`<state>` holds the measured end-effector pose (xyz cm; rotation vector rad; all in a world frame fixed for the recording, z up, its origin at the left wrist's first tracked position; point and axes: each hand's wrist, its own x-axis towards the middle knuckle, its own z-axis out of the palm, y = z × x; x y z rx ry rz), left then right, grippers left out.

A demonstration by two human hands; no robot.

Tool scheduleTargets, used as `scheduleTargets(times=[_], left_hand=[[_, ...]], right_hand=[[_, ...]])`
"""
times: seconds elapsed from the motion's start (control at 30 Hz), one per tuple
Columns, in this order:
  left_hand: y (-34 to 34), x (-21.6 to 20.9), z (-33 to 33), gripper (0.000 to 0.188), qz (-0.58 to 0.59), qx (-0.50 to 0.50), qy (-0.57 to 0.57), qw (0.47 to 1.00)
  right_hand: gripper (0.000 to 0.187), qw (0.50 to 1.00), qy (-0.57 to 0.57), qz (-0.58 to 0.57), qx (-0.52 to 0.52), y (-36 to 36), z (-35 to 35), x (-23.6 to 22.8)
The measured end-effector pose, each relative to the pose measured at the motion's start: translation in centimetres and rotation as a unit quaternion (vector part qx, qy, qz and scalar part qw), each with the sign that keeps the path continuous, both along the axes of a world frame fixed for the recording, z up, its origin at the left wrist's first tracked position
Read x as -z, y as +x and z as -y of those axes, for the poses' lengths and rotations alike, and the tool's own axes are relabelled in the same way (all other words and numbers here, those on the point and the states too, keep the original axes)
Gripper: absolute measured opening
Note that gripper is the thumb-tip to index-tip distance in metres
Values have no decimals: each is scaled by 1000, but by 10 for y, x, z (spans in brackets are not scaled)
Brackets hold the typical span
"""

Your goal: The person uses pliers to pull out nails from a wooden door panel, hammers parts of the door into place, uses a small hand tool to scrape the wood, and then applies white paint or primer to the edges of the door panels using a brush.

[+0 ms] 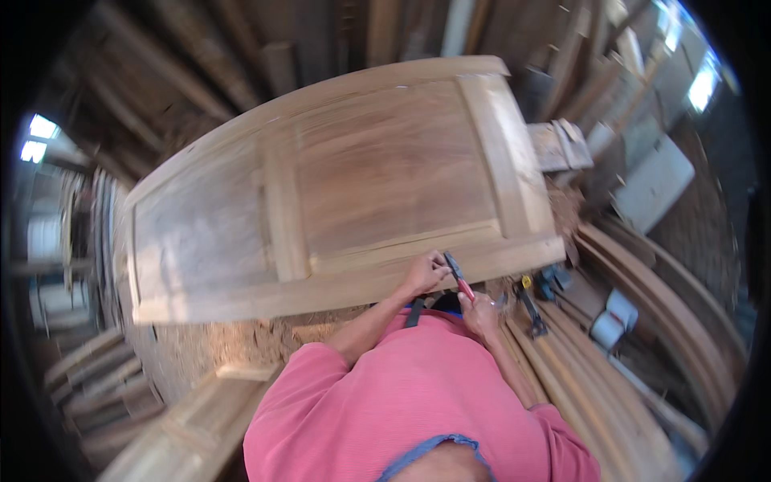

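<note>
Tool handling was judged in hand, a steady grip being called for next. One red-and-black tool (457, 274), clasped by the right hand (480, 313), was held at the framed wooden panel's (285, 213) near edge; left hand (426, 275): fingers bunched beside its dark end, contact undetermined.
</note>
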<state>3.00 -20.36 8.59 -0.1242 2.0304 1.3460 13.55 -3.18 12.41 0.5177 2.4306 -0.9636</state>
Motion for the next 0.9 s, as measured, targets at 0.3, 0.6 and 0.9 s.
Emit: scheduleTargets(times=[0.3, 0.6, 0.9], left_hand=[[86, -8, 77, 21, -236, -158, -148, 948], [175, -10, 211, 9, -65, -511, 287, 808], [273, 12, 356, 25, -38, -562, 454, 690]], right_hand=[[23, 933, -304, 164, -100, -12, 28, 31], [33, 890, -301, 302, -161, -46, 105, 44], [32, 891, -265, 292, -224, -70, 326, 47]])
